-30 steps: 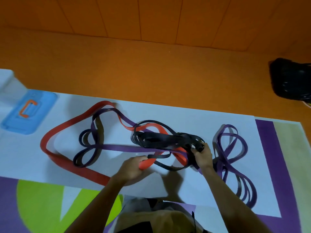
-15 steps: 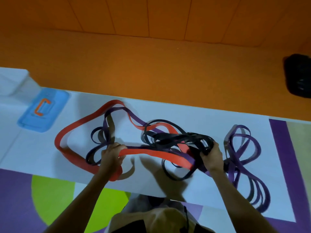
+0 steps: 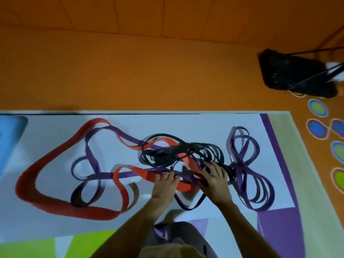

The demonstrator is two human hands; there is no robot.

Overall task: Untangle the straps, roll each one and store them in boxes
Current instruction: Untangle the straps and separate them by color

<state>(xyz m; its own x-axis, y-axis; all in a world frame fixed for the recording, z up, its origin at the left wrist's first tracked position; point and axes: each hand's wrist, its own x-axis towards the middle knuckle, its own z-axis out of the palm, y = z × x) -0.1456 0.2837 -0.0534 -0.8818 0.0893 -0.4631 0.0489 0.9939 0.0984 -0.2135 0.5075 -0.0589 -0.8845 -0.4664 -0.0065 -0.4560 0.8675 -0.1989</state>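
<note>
The left hand (image 3: pixel 164 183) has come back from pulling leftward and now lies, fingers fairly straight, on the red strap (image 3: pixel 55 151) beside the right hand (image 3: pixel 214 176), whose spread fingers dig into the black straps (image 3: pixel 163 153); whether they pinch one I cannot tell. Red, black and purple straps (image 3: pixel 247 170) remain knotted on the mat (image 3: pixel 186 123), so untangling has likely barely begun. Nothing legible shows, even on the blue box (image 3: pixel 9 138) beyond.

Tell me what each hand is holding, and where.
Left hand lies on the red strap, right hand on the black straps, both at the tangle; grip cannot be told.
</note>
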